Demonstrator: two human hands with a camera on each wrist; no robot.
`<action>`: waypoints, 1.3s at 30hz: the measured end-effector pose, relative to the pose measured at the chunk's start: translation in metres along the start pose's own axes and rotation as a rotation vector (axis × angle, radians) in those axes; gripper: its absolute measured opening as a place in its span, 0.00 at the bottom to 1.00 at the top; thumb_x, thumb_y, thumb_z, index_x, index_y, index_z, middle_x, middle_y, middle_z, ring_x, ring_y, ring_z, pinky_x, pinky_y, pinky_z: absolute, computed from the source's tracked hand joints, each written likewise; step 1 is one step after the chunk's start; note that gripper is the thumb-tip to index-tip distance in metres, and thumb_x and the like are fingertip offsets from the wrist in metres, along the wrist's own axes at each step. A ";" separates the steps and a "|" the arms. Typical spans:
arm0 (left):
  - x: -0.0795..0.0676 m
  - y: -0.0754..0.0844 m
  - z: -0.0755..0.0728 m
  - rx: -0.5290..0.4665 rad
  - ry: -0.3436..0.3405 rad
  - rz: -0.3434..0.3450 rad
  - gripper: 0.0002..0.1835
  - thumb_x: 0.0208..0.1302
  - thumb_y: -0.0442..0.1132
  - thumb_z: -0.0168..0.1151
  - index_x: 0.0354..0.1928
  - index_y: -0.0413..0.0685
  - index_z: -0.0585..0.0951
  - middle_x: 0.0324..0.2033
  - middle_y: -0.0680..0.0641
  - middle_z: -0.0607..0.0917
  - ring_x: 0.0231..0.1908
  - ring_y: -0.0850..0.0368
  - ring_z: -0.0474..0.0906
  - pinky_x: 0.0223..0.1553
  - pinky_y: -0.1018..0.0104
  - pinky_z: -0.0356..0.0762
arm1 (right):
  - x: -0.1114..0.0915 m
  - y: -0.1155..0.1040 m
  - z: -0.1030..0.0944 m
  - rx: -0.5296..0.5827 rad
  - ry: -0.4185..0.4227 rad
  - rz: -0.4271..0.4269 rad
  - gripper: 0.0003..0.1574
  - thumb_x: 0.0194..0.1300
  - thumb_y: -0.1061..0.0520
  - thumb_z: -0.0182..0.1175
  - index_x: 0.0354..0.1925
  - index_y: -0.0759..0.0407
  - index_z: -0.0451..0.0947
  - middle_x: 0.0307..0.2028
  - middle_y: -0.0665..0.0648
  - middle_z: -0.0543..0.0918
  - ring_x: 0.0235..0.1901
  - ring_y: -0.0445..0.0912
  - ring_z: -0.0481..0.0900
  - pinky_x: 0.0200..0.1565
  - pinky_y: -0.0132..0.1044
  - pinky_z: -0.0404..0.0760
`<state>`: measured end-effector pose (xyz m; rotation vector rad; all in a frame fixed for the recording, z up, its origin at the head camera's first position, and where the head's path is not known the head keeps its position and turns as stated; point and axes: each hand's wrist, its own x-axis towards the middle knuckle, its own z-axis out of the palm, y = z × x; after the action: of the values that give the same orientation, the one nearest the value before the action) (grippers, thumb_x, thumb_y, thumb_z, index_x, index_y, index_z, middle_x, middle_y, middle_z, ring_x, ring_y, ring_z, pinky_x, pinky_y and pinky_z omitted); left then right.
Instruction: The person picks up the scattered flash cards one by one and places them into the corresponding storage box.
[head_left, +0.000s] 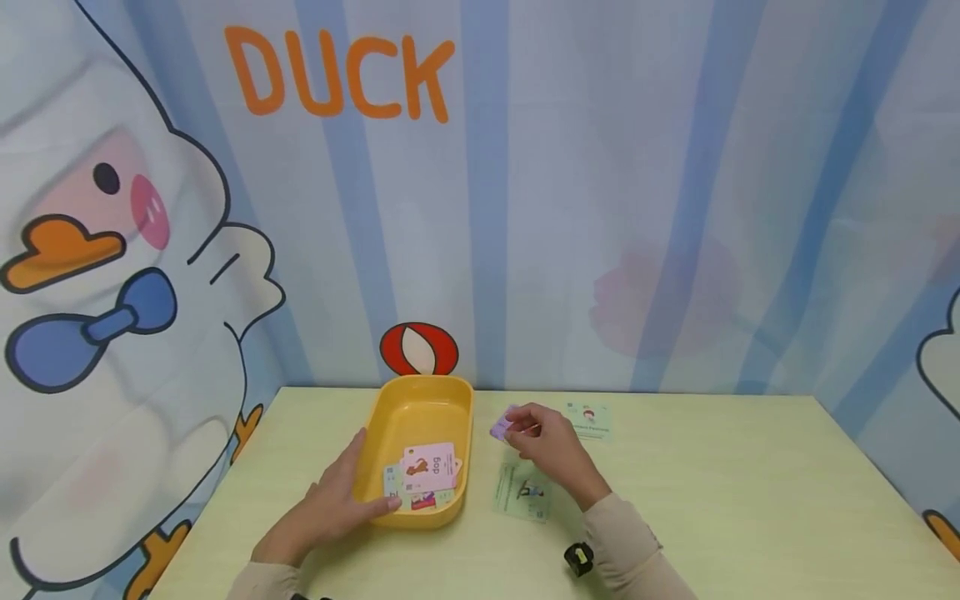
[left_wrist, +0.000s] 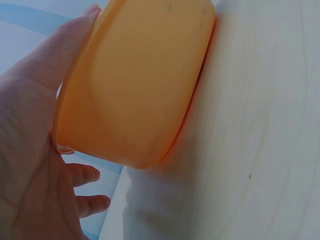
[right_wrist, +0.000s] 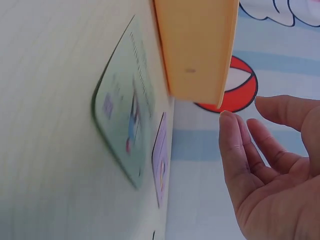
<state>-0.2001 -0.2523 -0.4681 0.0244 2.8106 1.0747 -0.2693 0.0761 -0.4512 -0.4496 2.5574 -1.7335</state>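
Observation:
My left hand (head_left: 330,504) holds the near left corner of a yellow plastic tray (head_left: 463,417), its thumb across the front rim and fingers along the left side. Two of its fingers stand off the tray (left_wrist: 145,85) in the left wrist view. Inside the tray lie a pink card (head_left: 431,468) marked "dog" and other cards partly under it. My right hand (head_left: 551,446) hovers by a purple card (head_left: 501,427), which lies on the table in the right wrist view. That hand (right_wrist: 275,170) has thumb and fingers apart, with nothing between them.
A green picture card (head_left: 522,492) lies right of the tray, and another green card (head_left: 591,421) is farther back, beyond the right hand. The pale wooden table (head_left: 712,483) ends at a striped curtain (head_left: 525,208) with a duck print.

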 end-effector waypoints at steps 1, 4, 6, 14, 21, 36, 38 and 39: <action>0.000 0.000 0.000 0.000 -0.003 -0.004 0.70 0.50 0.70 0.72 0.82 0.50 0.39 0.80 0.41 0.52 0.73 0.37 0.57 0.68 0.24 0.54 | 0.000 0.003 -0.003 0.007 0.010 0.011 0.15 0.67 0.62 0.66 0.51 0.65 0.81 0.39 0.57 0.83 0.36 0.45 0.82 0.37 0.39 0.88; -0.001 0.001 0.000 0.007 -0.014 -0.012 0.69 0.51 0.69 0.72 0.82 0.48 0.40 0.80 0.39 0.52 0.74 0.35 0.55 0.68 0.23 0.52 | 0.001 0.011 -0.013 0.013 0.041 0.046 0.15 0.67 0.63 0.66 0.52 0.65 0.81 0.40 0.58 0.83 0.36 0.45 0.82 0.37 0.40 0.88; -0.001 0.001 0.000 0.011 -0.015 -0.009 0.68 0.52 0.69 0.71 0.81 0.47 0.40 0.79 0.38 0.52 0.74 0.35 0.55 0.67 0.22 0.51 | 0.002 0.017 -0.020 0.007 0.061 0.061 0.16 0.67 0.63 0.65 0.52 0.65 0.81 0.41 0.59 0.83 0.37 0.45 0.82 0.38 0.40 0.88; 0.000 0.001 -0.002 0.007 -0.009 -0.002 0.69 0.51 0.69 0.72 0.81 0.48 0.40 0.79 0.39 0.53 0.73 0.36 0.58 0.67 0.23 0.54 | 0.010 0.037 -0.051 -0.052 0.150 0.078 0.21 0.68 0.62 0.65 0.58 0.65 0.78 0.44 0.63 0.85 0.40 0.48 0.85 0.40 0.39 0.88; 0.000 0.001 -0.002 0.014 -0.010 0.003 0.69 0.52 0.68 0.72 0.81 0.45 0.41 0.79 0.37 0.53 0.74 0.34 0.56 0.66 0.22 0.54 | 0.013 0.052 -0.066 -0.087 0.175 0.084 0.22 0.68 0.62 0.64 0.59 0.68 0.77 0.45 0.64 0.85 0.43 0.52 0.86 0.39 0.38 0.88; 0.002 -0.001 0.000 -0.003 -0.006 -0.006 0.69 0.51 0.69 0.72 0.81 0.47 0.40 0.79 0.38 0.53 0.74 0.35 0.55 0.66 0.22 0.52 | 0.022 0.066 -0.089 -0.229 0.198 0.111 0.26 0.69 0.60 0.64 0.62 0.68 0.74 0.57 0.69 0.80 0.60 0.63 0.74 0.62 0.57 0.75; 0.002 -0.002 0.000 -0.005 -0.006 -0.001 0.69 0.52 0.69 0.72 0.81 0.47 0.40 0.79 0.38 0.52 0.75 0.35 0.55 0.66 0.22 0.52 | 0.023 0.067 -0.090 -0.224 0.195 0.124 0.27 0.68 0.60 0.64 0.63 0.69 0.73 0.60 0.70 0.78 0.63 0.64 0.71 0.64 0.58 0.73; 0.002 -0.002 0.000 -0.006 -0.006 0.002 0.69 0.52 0.69 0.71 0.81 0.47 0.40 0.79 0.38 0.52 0.75 0.35 0.54 0.66 0.21 0.52 | 0.023 0.068 -0.091 -0.227 0.194 0.132 0.28 0.68 0.60 0.64 0.63 0.69 0.73 0.61 0.71 0.77 0.64 0.65 0.71 0.64 0.58 0.73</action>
<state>-0.2024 -0.2539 -0.4701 0.0301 2.8027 1.0810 -0.3231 0.1759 -0.4751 -0.1158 2.8593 -1.5204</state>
